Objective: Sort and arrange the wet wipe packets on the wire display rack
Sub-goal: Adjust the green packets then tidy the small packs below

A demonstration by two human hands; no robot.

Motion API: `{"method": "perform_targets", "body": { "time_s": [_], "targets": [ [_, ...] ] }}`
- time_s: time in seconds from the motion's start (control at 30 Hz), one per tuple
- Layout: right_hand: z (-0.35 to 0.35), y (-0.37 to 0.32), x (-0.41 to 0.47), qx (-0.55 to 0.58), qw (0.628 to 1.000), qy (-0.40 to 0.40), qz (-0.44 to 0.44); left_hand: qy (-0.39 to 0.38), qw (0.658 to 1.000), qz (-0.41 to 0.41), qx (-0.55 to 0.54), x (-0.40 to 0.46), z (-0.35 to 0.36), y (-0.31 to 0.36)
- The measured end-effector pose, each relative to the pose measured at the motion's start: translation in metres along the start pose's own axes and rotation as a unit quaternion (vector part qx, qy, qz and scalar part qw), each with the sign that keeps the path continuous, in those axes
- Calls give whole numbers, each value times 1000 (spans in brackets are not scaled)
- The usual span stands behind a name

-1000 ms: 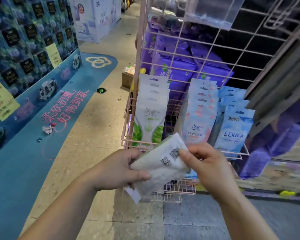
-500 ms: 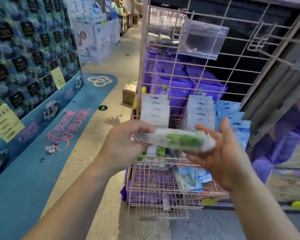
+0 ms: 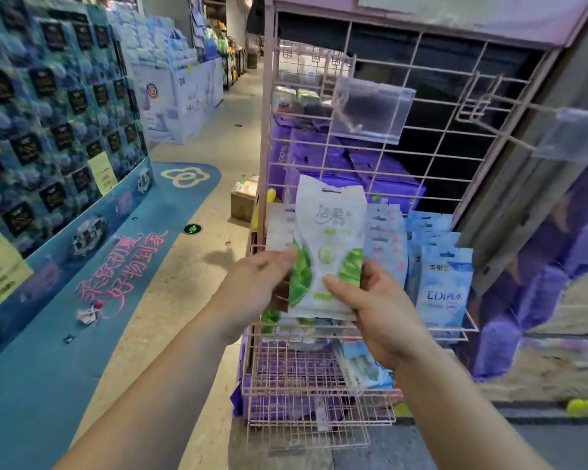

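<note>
— Hidden or unclear?

— Left-hand fingers behind the green-leaf packet (image 3: 326,252), so not visible past the knuckles. Row of white packets (image 3: 279,225) at 9 o'clock of the held one mostly covered by it and by the left hand (image 3: 255,283). Pink-marked packets (image 3: 386,239) at 3 o'clock seen only as stacked top edges. Print on the held packet soft, characters not legible. Lower basket (image 3: 306,374) contents blurred: a pale blue pack (image 3: 364,368) lying flat, purple bundles behind the wire. Clear tag holder (image 3: 370,110) at 12 o'clock, nothing readable on it.

— Held packet?

— Upright, front face to camera, white with green leaves at both lower sides, hang slot at the top, upper edge slightly crumpled. Positioned in front of the wire rack (image 3: 421,184), over the white row.

— Grip?

— Left hand clasping the lower left edge. Right hand (image 3: 377,310) pinching the lower right, thumb across the front.

— Neighbours?

— Blue packets (image 3: 443,286) at 3 o'clock, standing in the same basket
</note>
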State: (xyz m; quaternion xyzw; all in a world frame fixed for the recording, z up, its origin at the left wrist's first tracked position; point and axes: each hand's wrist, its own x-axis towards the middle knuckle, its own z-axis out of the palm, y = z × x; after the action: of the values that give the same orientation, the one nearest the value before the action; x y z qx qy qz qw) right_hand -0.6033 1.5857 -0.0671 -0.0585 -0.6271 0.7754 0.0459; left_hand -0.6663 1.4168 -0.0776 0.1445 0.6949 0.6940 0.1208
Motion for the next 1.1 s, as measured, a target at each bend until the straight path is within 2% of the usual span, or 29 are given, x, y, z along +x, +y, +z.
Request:
{"method": "perform_targets", "body": {
  "time_s": [0.07, 0.1, 0.2, 0.3, 0.4, 0.47, 0.57, 0.7, 0.83, 0.93, 1.0, 1.1],
  "targets": [
    [3, 1, 1, -64, 997, -11, -32, -34, 993, 54, 102, -4, -1, -5],
    [4, 0, 0, -98, 994, -14, -46, -37, 991, 60, 113, -4, -3, -6],
    [7, 0, 1, -242, 963, 8, -117, 20, 987, 60, 145, -6, -8, -4],
    [9, 6, 4, -416, 894, 41, -159, 104, 944, 77, 302, -8, -13, -5],
    [8, 18, 7, -499, 861, 26, -97, 128, 900, 66, 411, -10, -13, -15],
    [6, 23, 10, -506, 861, 11, -55, 143, 895, 49, 419, -10, -13, -23],
    [8, 24, 15, -487, 873, 1, -39, 131, 900, 61, 412, -9, -12, -31],
    [16, 29, 23, -499, 866, -6, -38, 108, 871, 88, 472, -7, -1, -39],
    [17, 31, 29, -461, 887, 14, -24, 121, 868, 89, 474, 0, 7, -39],
    [13, 31, 31, -434, 900, 15, -18, 111, 838, 77, 529, 1, 4, -42],
    [11, 31, 30, -450, 893, 20, -9, 98, 812, 61, 572, 1, 3, -43],
    [15, 33, 27, -510, 860, 24, -9, 100, 791, 48, 602, 0, 3, -45]
  ]
}}
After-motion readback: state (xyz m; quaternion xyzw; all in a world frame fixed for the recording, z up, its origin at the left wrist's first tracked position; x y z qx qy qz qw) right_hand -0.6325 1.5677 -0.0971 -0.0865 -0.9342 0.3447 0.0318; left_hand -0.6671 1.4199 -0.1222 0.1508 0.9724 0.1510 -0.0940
